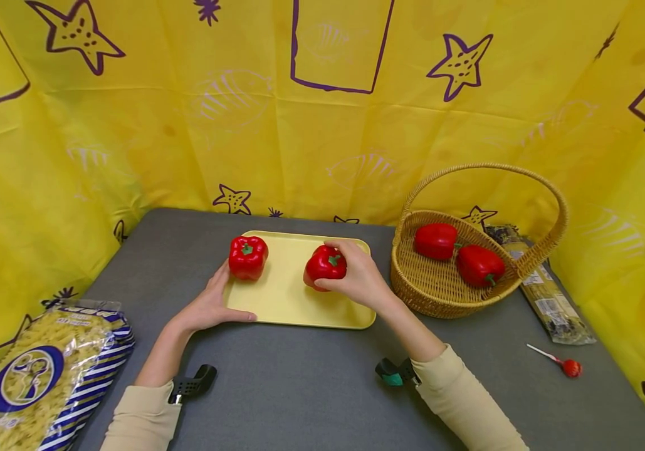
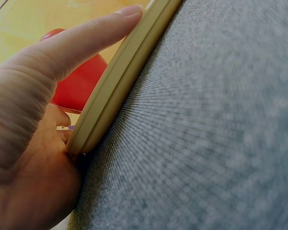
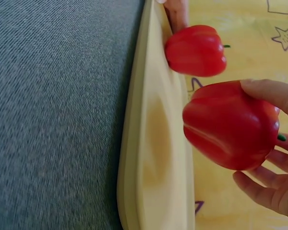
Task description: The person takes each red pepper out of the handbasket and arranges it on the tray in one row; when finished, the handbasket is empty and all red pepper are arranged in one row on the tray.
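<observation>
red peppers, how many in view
4: one pepper on the tray at left, a second pepper in the right hand, a third pepper and fourth pepper in the basket.

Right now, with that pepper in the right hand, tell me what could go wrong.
The held pepper is glossy, so it could slip from the right hand onto the tray. The left hand touches the tray's edge; a nudge might shift it and tip the other pepper at that end.

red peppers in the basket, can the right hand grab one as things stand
Probably not right away: the right hand already holds another red pepper. With that set down, it likely could: the basket stands close by, open under its arched handle, and nothing appears to cover the peppers inside.
</observation>
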`<state>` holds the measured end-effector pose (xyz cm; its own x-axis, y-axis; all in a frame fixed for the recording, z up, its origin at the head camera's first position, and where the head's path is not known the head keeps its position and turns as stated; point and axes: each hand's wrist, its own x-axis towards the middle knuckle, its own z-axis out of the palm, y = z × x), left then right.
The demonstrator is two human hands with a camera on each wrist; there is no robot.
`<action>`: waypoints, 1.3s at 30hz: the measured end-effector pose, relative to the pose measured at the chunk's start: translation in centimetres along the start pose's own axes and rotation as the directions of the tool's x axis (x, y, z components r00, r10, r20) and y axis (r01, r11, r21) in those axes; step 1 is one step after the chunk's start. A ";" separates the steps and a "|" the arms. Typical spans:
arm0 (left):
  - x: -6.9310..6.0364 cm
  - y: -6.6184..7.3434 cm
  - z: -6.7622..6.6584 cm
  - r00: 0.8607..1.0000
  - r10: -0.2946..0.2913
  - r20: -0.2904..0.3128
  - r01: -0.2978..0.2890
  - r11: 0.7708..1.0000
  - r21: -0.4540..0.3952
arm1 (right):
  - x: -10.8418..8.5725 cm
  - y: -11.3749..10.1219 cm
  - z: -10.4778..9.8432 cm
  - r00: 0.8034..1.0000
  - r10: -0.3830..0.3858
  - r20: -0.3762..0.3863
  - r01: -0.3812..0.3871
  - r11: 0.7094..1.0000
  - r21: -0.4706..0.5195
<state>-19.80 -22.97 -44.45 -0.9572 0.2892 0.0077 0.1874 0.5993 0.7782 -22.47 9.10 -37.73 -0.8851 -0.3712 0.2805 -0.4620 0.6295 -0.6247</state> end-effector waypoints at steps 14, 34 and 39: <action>0.1 0.1 0.0 1.000 0.003 0.002 -0.003 1.000 -0.001 | 1.8 -1.1 2.6 0.997 -0.057 0.053 0.058 0.998 -0.005; 0.0 -0.1 0.0 1.000 0.006 -0.004 -0.006 1.000 -0.007 | 4.0 -2.5 4.3 0.986 -0.081 0.148 0.093 0.993 -0.078; 0.0 -0.1 0.0 1.000 0.017 -0.001 -0.017 1.000 -0.016 | 4.4 -2.7 4.7 0.981 -0.083 0.178 0.100 0.991 -0.088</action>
<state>-19.83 -23.08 -44.53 -0.9542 0.2984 0.0215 0.1998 0.5820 0.7882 -24.86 2.58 -38.18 -0.8198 -0.5376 0.1973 -0.5511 0.6472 -0.5268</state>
